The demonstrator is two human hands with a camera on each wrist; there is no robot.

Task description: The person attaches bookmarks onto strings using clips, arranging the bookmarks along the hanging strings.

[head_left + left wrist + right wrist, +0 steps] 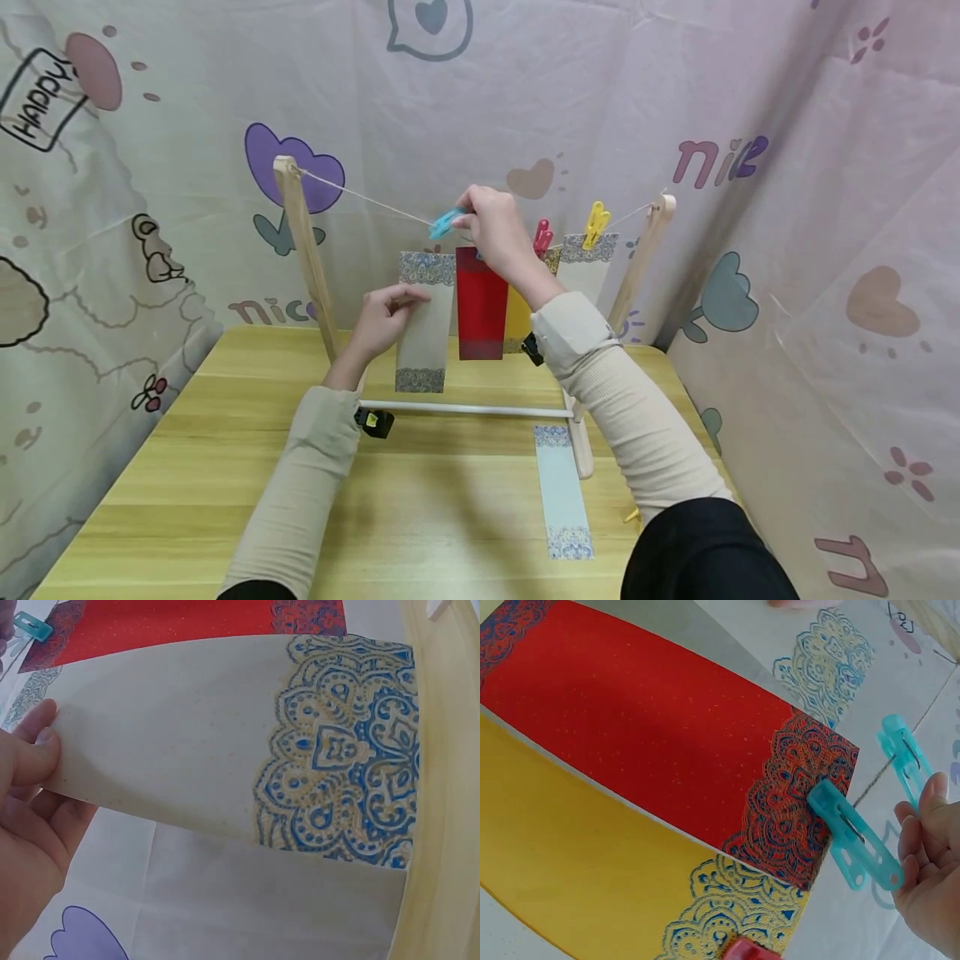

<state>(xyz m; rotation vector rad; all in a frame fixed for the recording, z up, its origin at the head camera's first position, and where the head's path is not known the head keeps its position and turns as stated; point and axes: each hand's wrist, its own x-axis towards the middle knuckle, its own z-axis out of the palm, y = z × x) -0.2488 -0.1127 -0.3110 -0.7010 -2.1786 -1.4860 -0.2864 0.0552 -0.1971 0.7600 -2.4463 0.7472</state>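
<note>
My left hand [382, 325] pinches the edge of a cream paper strip [165, 742] with blue lace-patterned ends, holding it upright below a string [367, 198]. With thumb and fingers, my right hand [495, 229] grips a light-blue clothespin [906, 757] whose tip is at the string; whether it bites the string I cannot tell. Beside the cream strip hangs a red strip [482, 312], fixed to the string by another light-blue clothespin [851, 832]. A yellow strip [577, 847] with a red clothespin [542, 237] comes after it, partly behind my right arm.
Two wooden posts [307, 250] carry the string, with a white rod [465, 409] low between them. At the right hangs a whitish strip [585, 275] under a yellow clothespin [596, 223]. On the table [187, 475] lie a pale-blue strip [562, 492] and a partly hidden yellow object [632, 516].
</note>
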